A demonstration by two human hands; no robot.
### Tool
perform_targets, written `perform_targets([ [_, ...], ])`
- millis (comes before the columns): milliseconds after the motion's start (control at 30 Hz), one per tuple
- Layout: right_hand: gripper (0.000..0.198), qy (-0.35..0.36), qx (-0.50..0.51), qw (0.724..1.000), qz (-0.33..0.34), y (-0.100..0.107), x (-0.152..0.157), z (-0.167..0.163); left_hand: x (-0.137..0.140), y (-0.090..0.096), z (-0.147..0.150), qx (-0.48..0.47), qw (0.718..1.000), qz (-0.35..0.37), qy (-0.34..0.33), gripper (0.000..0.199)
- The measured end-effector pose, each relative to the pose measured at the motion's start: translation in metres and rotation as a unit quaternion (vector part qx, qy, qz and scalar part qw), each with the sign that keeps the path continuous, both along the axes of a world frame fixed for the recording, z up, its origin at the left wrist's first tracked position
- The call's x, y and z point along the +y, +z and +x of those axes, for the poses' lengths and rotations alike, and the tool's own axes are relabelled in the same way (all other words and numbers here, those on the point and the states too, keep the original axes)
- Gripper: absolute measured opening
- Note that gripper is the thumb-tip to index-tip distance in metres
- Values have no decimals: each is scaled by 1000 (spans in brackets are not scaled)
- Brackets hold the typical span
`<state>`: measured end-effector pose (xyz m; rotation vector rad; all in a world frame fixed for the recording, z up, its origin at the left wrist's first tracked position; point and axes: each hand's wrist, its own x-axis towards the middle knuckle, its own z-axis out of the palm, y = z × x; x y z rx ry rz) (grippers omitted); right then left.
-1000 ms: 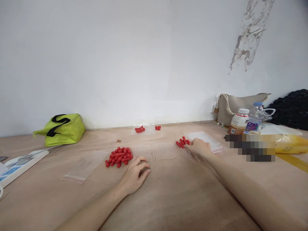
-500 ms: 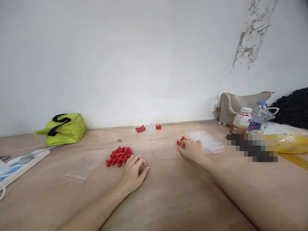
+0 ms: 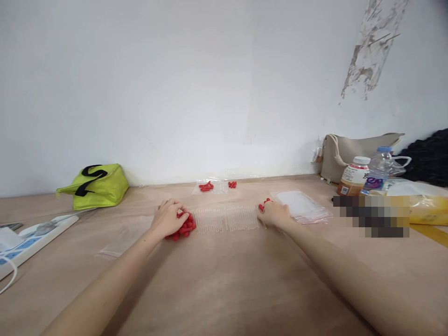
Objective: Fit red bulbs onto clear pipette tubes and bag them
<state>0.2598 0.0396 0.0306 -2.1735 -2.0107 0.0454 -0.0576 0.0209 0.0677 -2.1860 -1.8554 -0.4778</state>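
My left hand point(image 3: 169, 218) reaches over a pile of red pear-shaped rubber bulbs point(image 3: 185, 227). Its fingers are apart and curve down over the far side, hiding part of the pile. Thin clear tubes lie side by side in two groups, a left one point(image 3: 209, 220) and a right one point(image 3: 241, 218), between the hands. At the right end of these tubes is my right hand point(image 3: 275, 213), its fingers curled down with the tips hidden. A smaller cluster of red bulbs point(image 3: 265, 204) shows just beyond it. Whatever the right fingers hold cannot be made out.
A clear bag point(image 3: 124, 238) lies left of the pile, and stacked clear zip bags point(image 3: 304, 206) lie at right. More red bulbs point(image 3: 206, 186) rest near the wall. A green bag point(image 3: 101, 186), power strip point(image 3: 38, 240), drink bottle point(image 3: 353, 176) and beige bag point(image 3: 360, 147) stand around.
My left hand has moved left and away from me, from the pile's near right edge to over the pile. My right hand stays by the smaller cluster, its fingers turned further down.
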Motion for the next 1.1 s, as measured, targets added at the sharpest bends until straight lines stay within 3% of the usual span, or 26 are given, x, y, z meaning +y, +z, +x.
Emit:
perform_targets([
  [133,18,9,-15,999,-27,-3,9,-4,15,6,5,28,999,-42,18,26],
  [333,23,18,-20,999,-22,3,4,-6,24,10,9,27,999,-37,26,24],
  [433,32,44,-27,998,37,5,-14,-4,17,14,6,34,997,-49,-39,20],
  [567,25,113,-42,980,161,-8,-38,-4,5,11,1,51,980,-81,-175,21],
  [800,15,225,30,946,232,-34,-51,-7,1,-1,-1,85,981,-56,-165,24],
  [1100,12,248,67,934,249,-43,-51,-10,-3,1,-4,89,980,7,-179,23],
])
